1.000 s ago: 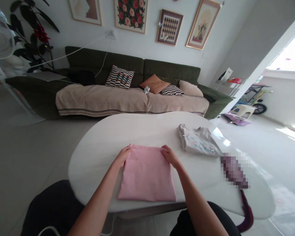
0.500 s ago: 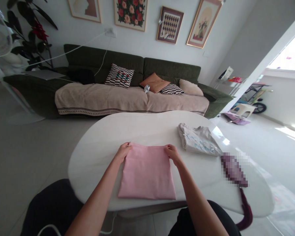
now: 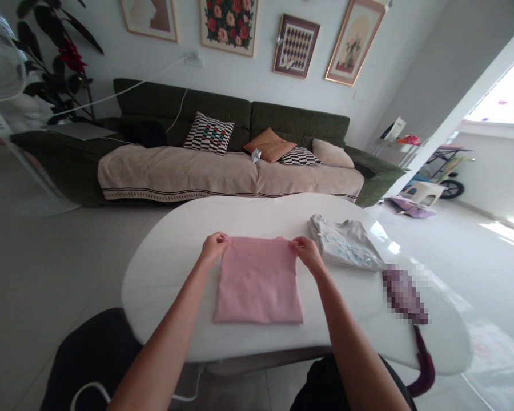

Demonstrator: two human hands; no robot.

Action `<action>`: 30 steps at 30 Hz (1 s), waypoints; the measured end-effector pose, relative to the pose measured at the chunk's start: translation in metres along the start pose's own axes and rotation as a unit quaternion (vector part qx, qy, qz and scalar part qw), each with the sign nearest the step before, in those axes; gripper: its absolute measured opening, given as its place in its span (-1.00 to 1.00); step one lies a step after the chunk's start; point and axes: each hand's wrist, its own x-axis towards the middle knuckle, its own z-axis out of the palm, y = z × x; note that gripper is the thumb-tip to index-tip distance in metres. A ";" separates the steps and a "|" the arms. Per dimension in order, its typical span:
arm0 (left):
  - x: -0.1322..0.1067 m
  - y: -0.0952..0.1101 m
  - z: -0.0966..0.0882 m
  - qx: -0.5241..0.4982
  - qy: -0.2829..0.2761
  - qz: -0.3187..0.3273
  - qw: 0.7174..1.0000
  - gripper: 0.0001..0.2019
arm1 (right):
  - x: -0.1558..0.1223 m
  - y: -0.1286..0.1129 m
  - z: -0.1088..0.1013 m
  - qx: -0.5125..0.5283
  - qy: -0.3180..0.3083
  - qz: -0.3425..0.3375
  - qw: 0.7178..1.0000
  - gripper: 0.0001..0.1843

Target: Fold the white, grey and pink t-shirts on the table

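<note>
A folded pink cloth (image 3: pixel 259 279) lies flat on the white oval table (image 3: pixel 184 257) in front of me. My left hand (image 3: pixel 213 246) pinches its far left corner, fingers closed on the fabric. At the far right corner, my right hand (image 3: pixel 307 251) grips the cloth the same way. Both forearms reach over the table's near edge. A folded grey garment (image 3: pixel 345 243) with pale blue print rests on the table just right of my right hand.
A dark purple item (image 3: pixel 405 297), partly blurred, lies on the table's right side and hangs over its edge. Beyond the table stands a green sofa (image 3: pixel 223 148) with a beige throw and cushions. A plant (image 3: pixel 55 63) is at the back left.
Both hands have slid the pink cloth away from me across the table, still holding its far corners. Its near edge now sits farther from the table's front edge.
</note>
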 end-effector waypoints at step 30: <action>-0.206 -0.014 0.042 0.284 -0.178 0.222 0.915 -0.60 | -0.159 0.010 0.003 -0.211 0.011 -0.225 0.951 -0.72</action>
